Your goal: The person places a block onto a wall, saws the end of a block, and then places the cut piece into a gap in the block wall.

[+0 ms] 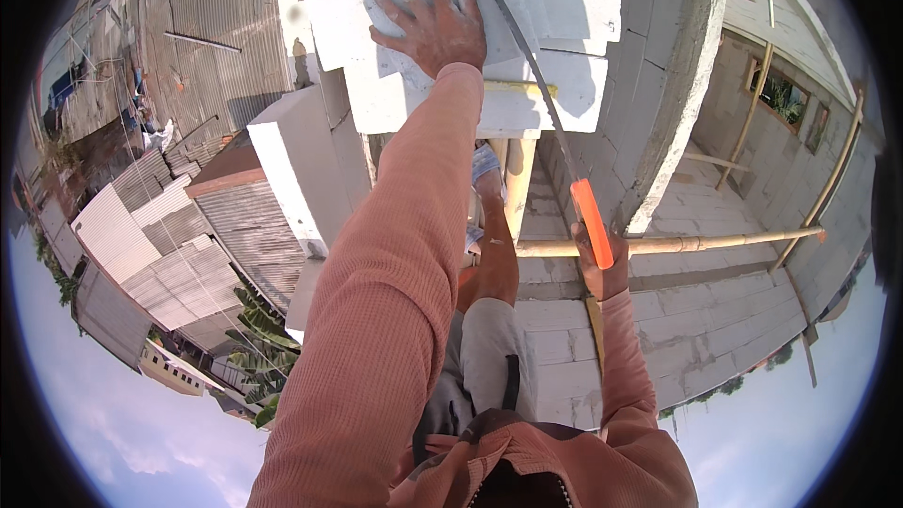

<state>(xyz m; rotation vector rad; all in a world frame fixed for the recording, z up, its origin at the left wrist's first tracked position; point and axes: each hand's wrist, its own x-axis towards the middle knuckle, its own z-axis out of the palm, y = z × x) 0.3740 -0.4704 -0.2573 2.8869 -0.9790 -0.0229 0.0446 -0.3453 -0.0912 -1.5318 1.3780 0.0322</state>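
Note:
My left hand [437, 23] lies flat on a white, lightweight concrete block [376, 66], fingers spread, pressing its upper face. A handsaw [538, 75] with a long, thin, dark blade slants across the white blocks. Around its orange handle [590, 226] my right hand [607, 268] is closed, lower and to the right. The blade's far end runs out of the picture at the top. Whether its teeth sit in a cut cannot be made out. Just right of my left wrist, a narrow yellow strip [517, 87] shows against the blocks.
A block wall [691, 66] rises to the right of the saw. Below my right hand a bamboo pole [715, 243] runs crosswise, and an upright pole [517, 179] stands under the blocks. My bare leg [494, 263] is beneath. Far below on the left are corrugated roofs [160, 245].

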